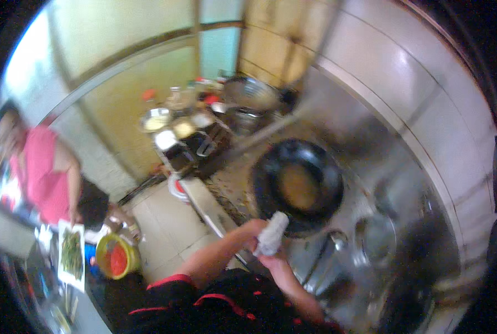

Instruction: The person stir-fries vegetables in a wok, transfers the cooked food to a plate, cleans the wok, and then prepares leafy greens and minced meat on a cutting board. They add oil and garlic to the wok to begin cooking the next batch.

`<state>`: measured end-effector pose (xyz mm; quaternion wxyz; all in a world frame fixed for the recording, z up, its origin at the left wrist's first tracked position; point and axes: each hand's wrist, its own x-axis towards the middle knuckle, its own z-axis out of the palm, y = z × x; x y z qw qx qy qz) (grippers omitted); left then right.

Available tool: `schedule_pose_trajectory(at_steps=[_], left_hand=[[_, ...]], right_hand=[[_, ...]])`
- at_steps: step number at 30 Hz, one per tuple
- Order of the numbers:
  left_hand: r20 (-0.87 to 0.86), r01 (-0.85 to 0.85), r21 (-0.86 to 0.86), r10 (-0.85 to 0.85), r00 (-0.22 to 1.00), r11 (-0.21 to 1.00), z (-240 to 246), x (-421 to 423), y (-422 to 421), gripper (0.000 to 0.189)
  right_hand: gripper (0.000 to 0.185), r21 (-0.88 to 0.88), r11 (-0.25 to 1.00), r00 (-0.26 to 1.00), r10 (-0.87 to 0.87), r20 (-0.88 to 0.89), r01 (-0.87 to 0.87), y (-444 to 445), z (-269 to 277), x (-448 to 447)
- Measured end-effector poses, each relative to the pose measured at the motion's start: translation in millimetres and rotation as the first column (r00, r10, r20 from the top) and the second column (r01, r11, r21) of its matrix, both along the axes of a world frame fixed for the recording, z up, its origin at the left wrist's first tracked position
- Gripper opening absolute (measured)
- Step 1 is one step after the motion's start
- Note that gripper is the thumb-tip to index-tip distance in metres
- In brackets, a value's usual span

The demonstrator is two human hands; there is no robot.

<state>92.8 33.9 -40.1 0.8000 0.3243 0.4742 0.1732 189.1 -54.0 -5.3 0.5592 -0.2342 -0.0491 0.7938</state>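
Observation:
Both hands meet around a light grey-white cloth, blurred by motion, in front of my body. My left hand grips its upper left side; my right hand is at its lower end. Just beyond the cloth, a black wok sits on the metal stove, with brownish liquid in its bottom. A ladle with a long handle lies on the stove to the right of my hands.
Seasoning containers and bottles stand beyond the stove's left part, beside a large metal bowl. At left, a person in pink is near a white rectangular plate of green vegetables. A yellow bucket holds something red.

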Motion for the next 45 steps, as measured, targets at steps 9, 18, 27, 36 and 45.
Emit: schedule_pose_trajectory(at_steps=[9,18,27,36,45], left_hand=[[0.176,0.028,-0.002,-0.027,0.984,1.000,40.2,-14.0,-3.7,0.021],[-0.040,0.014,-0.045,-0.016,0.999,0.999,75.8,-7.9,-9.7,0.022],[0.151,-0.258,-0.179,0.286,0.946,0.949,81.6,-11.1,-19.9,0.023],[-0.303,-0.106,0.221,0.171,0.938,0.970,71.0,-4.8,-5.4,0.032],[-0.404,0.287,0.243,-0.173,0.898,0.926,120.5,2.9,15.0,0.041]], right_hand=[[0.025,-0.072,0.985,0.985,-0.151,0.080,0.157,7.3,23.4,-5.2],[0.027,-0.247,0.934,0.962,-0.225,0.154,0.258,8.9,26.2,-9.1],[0.029,-0.209,0.955,0.975,-0.193,0.107,0.211,7.3,15.0,-8.5],[0.032,-0.381,0.913,0.969,-0.055,0.241,0.147,12.9,28.0,1.3],[0.030,-0.357,0.922,0.739,0.135,0.661,0.151,26.2,54.9,8.8]])
